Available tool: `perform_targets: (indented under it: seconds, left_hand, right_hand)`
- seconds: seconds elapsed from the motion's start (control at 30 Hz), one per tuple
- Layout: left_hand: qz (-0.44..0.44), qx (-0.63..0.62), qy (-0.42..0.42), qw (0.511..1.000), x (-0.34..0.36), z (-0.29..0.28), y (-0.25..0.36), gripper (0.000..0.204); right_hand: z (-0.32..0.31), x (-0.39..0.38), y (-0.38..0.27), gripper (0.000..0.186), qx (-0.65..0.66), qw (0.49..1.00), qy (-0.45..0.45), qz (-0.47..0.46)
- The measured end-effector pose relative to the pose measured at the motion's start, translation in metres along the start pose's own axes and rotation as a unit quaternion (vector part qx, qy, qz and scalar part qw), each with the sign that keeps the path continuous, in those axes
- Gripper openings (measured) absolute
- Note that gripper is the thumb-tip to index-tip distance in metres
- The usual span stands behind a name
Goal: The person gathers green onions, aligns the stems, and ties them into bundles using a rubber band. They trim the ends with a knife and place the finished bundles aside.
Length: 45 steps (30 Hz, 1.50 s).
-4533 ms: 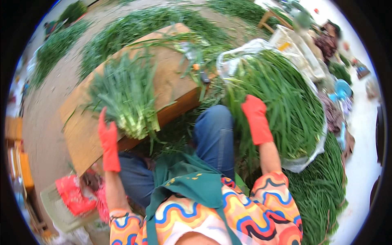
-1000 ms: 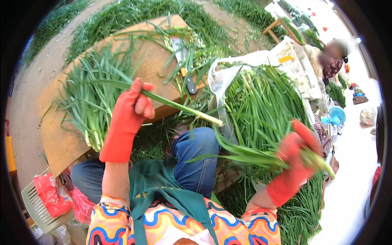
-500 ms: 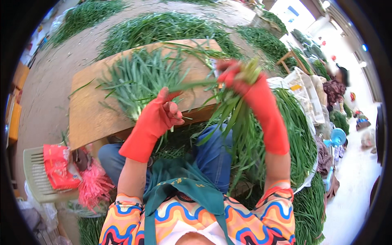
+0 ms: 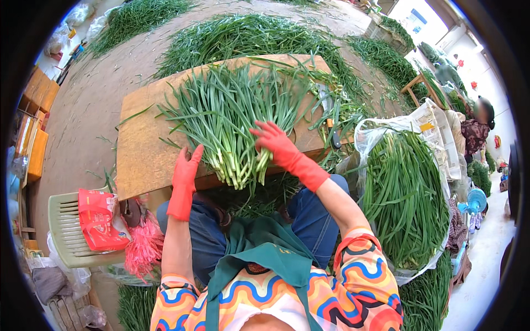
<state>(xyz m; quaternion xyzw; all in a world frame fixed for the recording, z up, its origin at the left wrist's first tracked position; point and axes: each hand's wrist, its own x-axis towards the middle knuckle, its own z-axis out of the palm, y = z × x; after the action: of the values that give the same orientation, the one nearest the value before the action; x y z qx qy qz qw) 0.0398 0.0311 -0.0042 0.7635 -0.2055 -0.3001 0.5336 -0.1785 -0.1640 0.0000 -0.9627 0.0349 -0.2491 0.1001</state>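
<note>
A loose heap of long-leaved greens that look like Chinese chives (image 4: 221,105) lies across the wooden board (image 4: 141,149), its pale stem ends (image 4: 232,168) hanging over the near edge. My left hand (image 4: 186,175), in a red rubber glove, is beside the left side of the stems with thumb and fingers apart. From the right, my right hand (image 4: 281,151), gloved the same way, rests against the stems, its fingers spread. Neither hand grips anything. A knife with an orange and black handle (image 4: 331,132) lies at the board's right end.
A plastic-lined container full of greens (image 4: 406,198) stands at my right. To my left, a pale green chair (image 4: 66,226) holds a red bag (image 4: 102,218) and pink strings (image 4: 144,248). A large pile of greens (image 4: 248,36) covers the floor beyond the board. Another person (image 4: 476,132) is at far right.
My right hand has come down and left to the board and let go of its bunch of greens. The heap there now spreads wider. My left hand has drawn back slightly.
</note>
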Motion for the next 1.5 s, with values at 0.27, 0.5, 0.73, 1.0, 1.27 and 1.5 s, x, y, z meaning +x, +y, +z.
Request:
perform_targets:
  seconds: [0.27,0.5,0.73,1.0,1.27,1.5]
  left_hand:
    - [0.014,-0.059,-0.016,0.998,0.032,-0.003,0.029,0.073]
    - [0.09,-0.099,-0.033,0.99,0.023,0.098,0.025,0.052]
    - [-0.032,-0.313,-0.019,0.949,-0.094,0.061,-0.018,0.061]
    - [-0.158,-0.322,-0.212,0.909,-0.11,0.023,-0.063,0.042]
    - [-0.14,-0.465,-0.249,0.838,-0.07,0.016,-0.066,0.063]
    - [-0.092,-0.282,-0.207,0.932,-0.084,0.054,-0.027,0.036]
  right_hand:
    - [-0.038,-0.021,-0.016,0.06,0.214,0.894,0.1,0.381]
    - [0.033,0.054,-0.032,0.076,0.155,0.804,0.017,0.573]
    - [0.043,-0.038,-0.103,0.066,0.595,0.595,0.199,0.502]
    - [0.044,-0.105,-0.119,0.066,0.677,0.567,0.033,0.469]
    - [0.06,-0.058,-0.091,0.059,0.735,0.535,0.075,0.41]
    - [0.049,-0.03,-0.097,0.053,0.747,0.526,0.027,0.405]
